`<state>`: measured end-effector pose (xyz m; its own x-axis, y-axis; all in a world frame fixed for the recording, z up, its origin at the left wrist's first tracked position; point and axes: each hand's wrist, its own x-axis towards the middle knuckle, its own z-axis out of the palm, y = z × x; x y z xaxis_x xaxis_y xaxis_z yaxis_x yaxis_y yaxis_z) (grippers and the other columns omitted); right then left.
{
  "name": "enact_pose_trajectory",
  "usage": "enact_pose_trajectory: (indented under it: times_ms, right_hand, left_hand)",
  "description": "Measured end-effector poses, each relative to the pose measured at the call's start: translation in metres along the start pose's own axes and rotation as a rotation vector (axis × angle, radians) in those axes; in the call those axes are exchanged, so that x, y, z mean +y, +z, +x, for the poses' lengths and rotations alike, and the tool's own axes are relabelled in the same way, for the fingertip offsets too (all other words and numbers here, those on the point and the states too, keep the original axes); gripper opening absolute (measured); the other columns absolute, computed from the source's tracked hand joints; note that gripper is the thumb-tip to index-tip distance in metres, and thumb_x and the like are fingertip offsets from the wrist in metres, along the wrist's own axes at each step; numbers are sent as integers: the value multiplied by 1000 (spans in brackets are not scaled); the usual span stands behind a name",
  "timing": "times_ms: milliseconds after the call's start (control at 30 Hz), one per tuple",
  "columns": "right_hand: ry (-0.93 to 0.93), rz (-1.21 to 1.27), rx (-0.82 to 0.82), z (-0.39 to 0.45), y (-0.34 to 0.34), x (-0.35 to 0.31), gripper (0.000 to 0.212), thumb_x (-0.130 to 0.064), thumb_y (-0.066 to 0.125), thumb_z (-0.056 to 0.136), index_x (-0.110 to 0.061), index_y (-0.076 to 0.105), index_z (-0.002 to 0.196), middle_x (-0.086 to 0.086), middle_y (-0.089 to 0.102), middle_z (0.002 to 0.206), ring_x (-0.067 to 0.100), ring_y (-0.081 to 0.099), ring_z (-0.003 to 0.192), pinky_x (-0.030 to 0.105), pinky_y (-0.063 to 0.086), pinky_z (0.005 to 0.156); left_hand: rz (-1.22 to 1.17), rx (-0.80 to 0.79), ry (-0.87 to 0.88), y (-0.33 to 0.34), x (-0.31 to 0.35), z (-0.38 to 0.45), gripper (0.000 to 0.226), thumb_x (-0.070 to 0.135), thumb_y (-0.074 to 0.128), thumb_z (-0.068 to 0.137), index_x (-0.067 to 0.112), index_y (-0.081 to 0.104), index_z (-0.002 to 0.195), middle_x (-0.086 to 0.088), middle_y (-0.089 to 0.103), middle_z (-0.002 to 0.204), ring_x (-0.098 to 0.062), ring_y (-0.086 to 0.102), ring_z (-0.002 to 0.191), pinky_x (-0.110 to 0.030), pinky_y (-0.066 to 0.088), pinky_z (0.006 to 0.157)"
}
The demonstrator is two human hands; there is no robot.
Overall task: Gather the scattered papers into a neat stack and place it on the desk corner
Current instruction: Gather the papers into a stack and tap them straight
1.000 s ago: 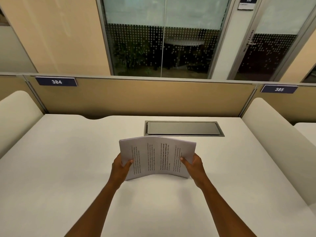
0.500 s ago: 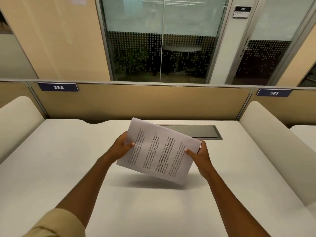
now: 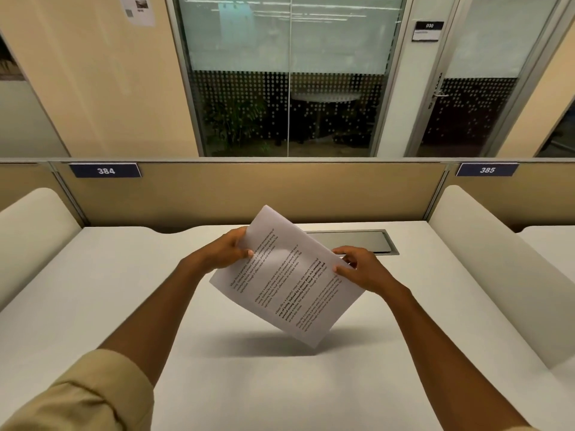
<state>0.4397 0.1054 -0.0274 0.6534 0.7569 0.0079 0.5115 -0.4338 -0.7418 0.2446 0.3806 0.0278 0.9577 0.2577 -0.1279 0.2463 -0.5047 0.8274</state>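
A stack of white printed papers (image 3: 287, 276) hangs in the air above the middle of the white desk (image 3: 93, 306), turned so one corner points down and casts a shadow on the surface. My left hand (image 3: 225, 250) grips its upper left edge, thumb on the printed face. My right hand (image 3: 362, 269) pinches the right edge, with the thumb on the face and the fingers behind the sheets. The sheets look squared into one block. No loose papers lie on the desk in view.
A grey cable-tray lid (image 3: 357, 241) is set in the desk behind the papers. Tan partitions with plates 384 (image 3: 105, 171) and 385 (image 3: 487, 170) close the back. Cream side dividers (image 3: 485, 259) flank the desk left and right.
The stack stood on its lower edge on the desk, bowed between both hands. It has been lifted off the surface and rotated clockwise, one corner now pointing down.
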Motion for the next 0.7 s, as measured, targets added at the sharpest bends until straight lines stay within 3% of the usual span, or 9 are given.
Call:
enact_pose_trajectory:
  times_ms: [167,333,467,567,700]
  right_hand:
    - [-25,-29,-52,-9,14,-5,19,-34,52,97,-28,53,115,-4,62,104,9,65,85,21,53,68]
    - [12,84,-1,-19,19,0,22,-32,54,97,-20,56,116,1,64,106,18,66,90,32,57,78]
    - [83,235,13,-27,18,7,23,-30,56,96,-12,59,111,6,67,105,25,67,92,37,56,82]
    - [144,356,39,-38,19,18,25,-32,56,97,-12,58,112,6,69,107,24,68,92,31,55,77]
    - [213,496,75,-46,30,32,29,-32,54,97,-10,55,116,7,69,112,29,68,96,39,57,83]
  left_hand:
    - [14,-56,-14,4,6,3,38,1,52,94,24,55,124,6,67,113,-9,66,97,-20,52,72]
    - [66,91,-61,5,6,9,13,23,67,90,25,60,101,2,69,105,-24,68,95,-33,57,77]
    - [100,289,-169,6,0,2,40,45,79,75,14,59,90,-3,68,91,-21,65,81,-34,51,69]
    - [-142,407,-230,19,-12,-14,47,42,80,75,8,58,98,-9,70,93,-21,65,79,-31,51,64]
    - [-636,407,-290,63,-29,-33,58,31,72,86,12,40,131,-14,69,106,-29,69,92,-52,49,94]
